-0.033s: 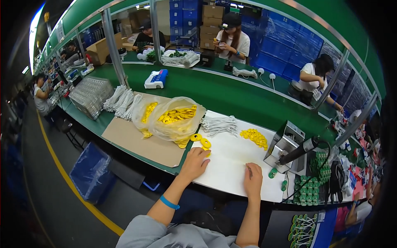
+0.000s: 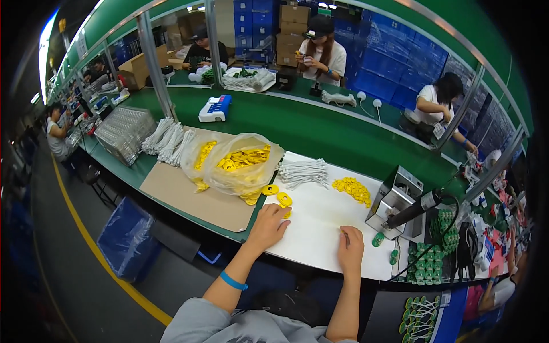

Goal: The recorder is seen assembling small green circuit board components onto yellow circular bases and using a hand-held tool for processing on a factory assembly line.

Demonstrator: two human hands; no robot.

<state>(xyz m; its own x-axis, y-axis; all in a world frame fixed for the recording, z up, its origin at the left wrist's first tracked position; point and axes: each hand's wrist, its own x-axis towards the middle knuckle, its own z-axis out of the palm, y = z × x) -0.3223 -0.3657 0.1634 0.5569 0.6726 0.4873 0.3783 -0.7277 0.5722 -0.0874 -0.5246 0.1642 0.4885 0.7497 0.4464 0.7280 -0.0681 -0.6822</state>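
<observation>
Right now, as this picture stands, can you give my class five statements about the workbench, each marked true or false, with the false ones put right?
1. The left hand is beside the loose yellow discs. True.
2. The right hand is over the tan cardboard sheet. False: the right hand is over the white sheet.
3. The blue wristband is on the right arm. False: the blue wristband is on the left arm.
4. On the white sheet, a bundle of white cables lies between the translucent plastic bag and a pile of small yellow pieces. True.
5. The translucent plastic bag contains green parts. False: the parts in it are yellow.
</observation>
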